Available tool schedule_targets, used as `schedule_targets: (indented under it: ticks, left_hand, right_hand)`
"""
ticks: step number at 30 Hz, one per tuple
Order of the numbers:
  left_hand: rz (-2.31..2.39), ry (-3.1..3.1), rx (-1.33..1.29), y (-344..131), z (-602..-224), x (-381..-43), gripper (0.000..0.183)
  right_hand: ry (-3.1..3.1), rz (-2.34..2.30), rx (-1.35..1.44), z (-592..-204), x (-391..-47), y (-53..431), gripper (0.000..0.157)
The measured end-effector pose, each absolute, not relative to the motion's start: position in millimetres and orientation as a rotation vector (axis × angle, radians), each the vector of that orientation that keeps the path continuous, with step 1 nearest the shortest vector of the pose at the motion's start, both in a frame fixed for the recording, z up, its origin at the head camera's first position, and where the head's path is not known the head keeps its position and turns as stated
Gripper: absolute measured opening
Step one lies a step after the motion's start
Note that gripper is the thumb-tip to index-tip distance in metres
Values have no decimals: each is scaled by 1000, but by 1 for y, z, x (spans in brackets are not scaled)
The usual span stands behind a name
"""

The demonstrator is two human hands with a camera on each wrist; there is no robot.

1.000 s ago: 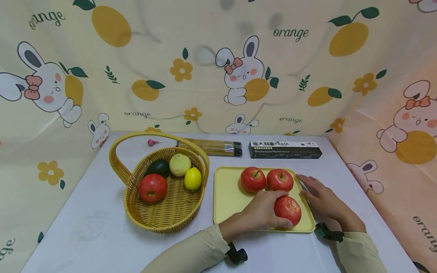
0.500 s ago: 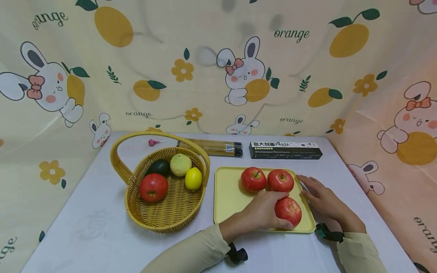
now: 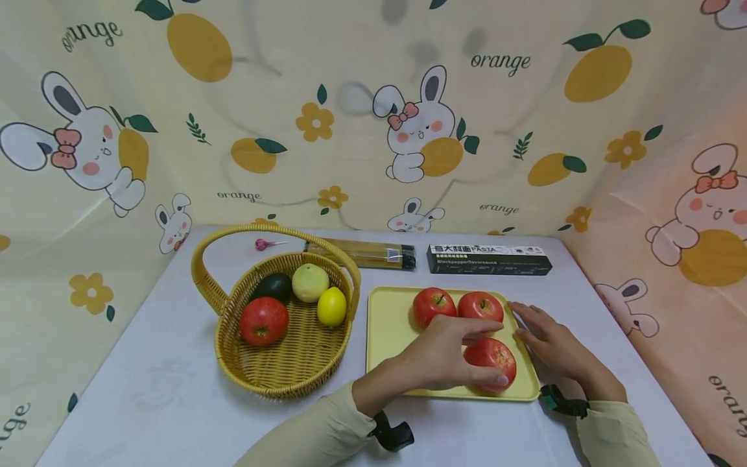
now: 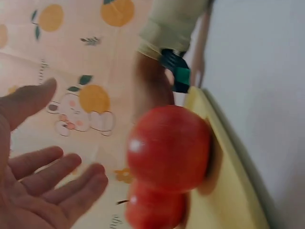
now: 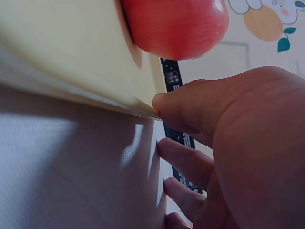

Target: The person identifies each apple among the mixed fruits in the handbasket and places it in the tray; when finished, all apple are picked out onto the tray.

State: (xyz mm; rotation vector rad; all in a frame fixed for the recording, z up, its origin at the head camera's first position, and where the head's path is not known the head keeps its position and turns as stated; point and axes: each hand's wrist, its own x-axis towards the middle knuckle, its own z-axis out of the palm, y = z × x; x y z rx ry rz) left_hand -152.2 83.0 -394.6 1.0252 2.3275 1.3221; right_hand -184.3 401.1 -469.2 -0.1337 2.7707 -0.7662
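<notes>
Three red apples rest on a yellow tray. Over the front apple, my left hand has its fingers spread and holds nothing. In the left wrist view, the left hand is plainly apart from the near apple. The other two apples, a left one and a right one, sit side by side at the back, partly covered by that hand. My right hand lies at the tray's right edge. In the right wrist view, its thumb touches the rim, with the fingers on the tablecloth.
Left of the tray stands a wicker basket with a tall handle, holding a red fruit, a dark green fruit, a pale round fruit and a lemon. Behind lie a lollipop, a noodle pack and a pasta box.
My left hand has let go of the front apple; its fingers have spread and it has drawn slightly left. The apple stays on the tray. My right hand keeps its place at the rim.
</notes>
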Motion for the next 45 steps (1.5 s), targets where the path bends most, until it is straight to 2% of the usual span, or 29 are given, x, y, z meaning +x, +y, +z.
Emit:
schedule_targets:
  ticks: [6, 11, 22, 28, 35, 45]
  left_hand:
    - [1536, 2141, 1108, 35, -375, -139, 65]
    - [1577, 2131, 1053, -22, -366, -129, 66]
    - [1593, 2357, 834, -163, -372, -119, 66]
    - [1546, 2486, 800, -217, -374, -121, 64]
    - [1290, 2777, 736, -242, -385, -135, 63]
    - [920, 3008, 778, -231, -414, -152, 72]
  right_hand:
    - [2753, -779, -123, -469, -184, 401, 78]
    - [2762, -767, -141, -470, -185, 401, 78]
    - [2764, -767, -130, -468, -186, 401, 78]
    - [2759, -777, -128, -469, -186, 401, 79]
    - [2752, -791, -124, -471, -187, 401, 79]
    - [2757, -780, -112, -470, -186, 400, 79]
